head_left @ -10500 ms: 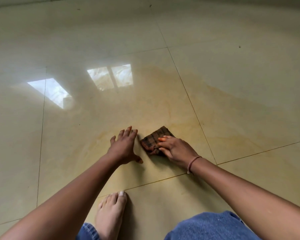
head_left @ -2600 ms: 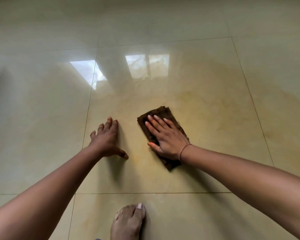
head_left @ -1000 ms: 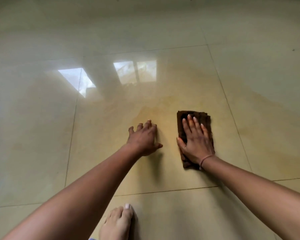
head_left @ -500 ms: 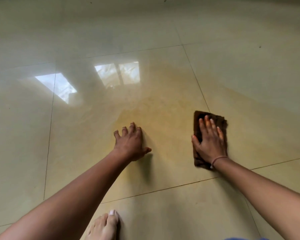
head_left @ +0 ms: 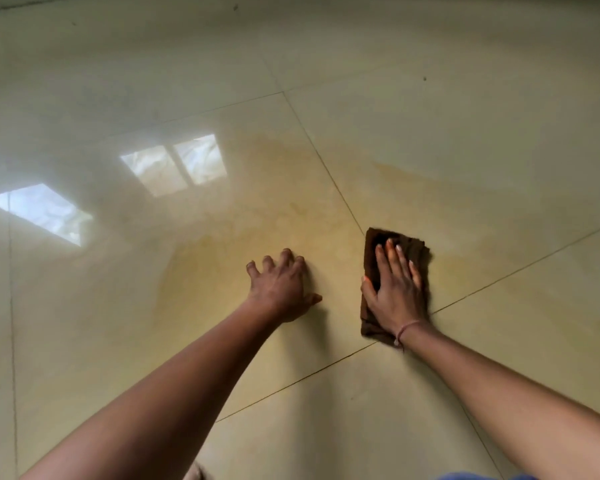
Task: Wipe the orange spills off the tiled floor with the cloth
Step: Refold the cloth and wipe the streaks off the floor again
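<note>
Head view: the right hand (head_left: 397,292) lies flat on the cloth (head_left: 423,254), fingers straight and close together, palm pressing it onto the floor (head_left: 465,98); nothing is curled round the fabric, it is only pinned. The cloth is dark brown, folded to a long pad, and sits just right of a grout line (head_left: 333,178), near where two joints cross. The left hand (head_left: 281,289) is braced on the tile just beside it, apart from the cloth, fingers spread and bent at the tips, thumb out to the side; it holds nothing. The spills (head_left: 194,268) show as a thin orange film across the tile under and beyond the left hand, with a paler band (head_left: 413,174) on the tile to the right; much of the wiping seems left to do. A band (head_left: 407,329) circles the right wrist; two window reflections (head_left: 174,164) shine on the gloss.

Risks, as I judge them: the left palm stands on the wet film, so it may skid under the person's weight; a pad held only by flat pressure may slip out or unfold on a fast stroke; a soaked cloth would smear orange onto clean tile rather than lift it; the grout may keep the stain.

No bucket, bowl or other container is in view.
</note>
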`<action>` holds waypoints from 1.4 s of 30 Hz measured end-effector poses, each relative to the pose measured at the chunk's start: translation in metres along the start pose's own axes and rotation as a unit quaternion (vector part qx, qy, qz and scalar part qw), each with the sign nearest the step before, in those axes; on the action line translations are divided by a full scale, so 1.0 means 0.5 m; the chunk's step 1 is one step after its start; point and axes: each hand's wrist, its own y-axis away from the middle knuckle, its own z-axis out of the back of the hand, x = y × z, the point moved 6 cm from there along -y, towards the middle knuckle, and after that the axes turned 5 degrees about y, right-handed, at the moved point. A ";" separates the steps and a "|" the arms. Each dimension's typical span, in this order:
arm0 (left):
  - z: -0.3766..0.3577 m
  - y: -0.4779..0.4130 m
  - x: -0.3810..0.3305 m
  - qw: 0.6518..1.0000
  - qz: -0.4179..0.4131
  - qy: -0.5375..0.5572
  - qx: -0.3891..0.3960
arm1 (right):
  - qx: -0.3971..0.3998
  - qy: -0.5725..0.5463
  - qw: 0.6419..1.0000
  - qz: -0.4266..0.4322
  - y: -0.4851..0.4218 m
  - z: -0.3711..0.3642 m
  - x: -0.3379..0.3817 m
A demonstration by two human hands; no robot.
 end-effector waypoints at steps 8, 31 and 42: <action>0.035 0.012 -0.130 0.991 -0.113 -0.065 -0.042 | 0.004 -0.038 0.999 0.037 0.169 0.029 -0.054; 0.864 0.592 -0.599 0.944 -0.187 0.208 0.176 | 0.215 -0.562 0.760 -0.243 0.427 1.179 -0.086; 1.168 0.939 -0.760 0.824 -0.126 0.522 0.179 | 0.184 -0.609 0.758 -0.141 0.622 1.649 -0.071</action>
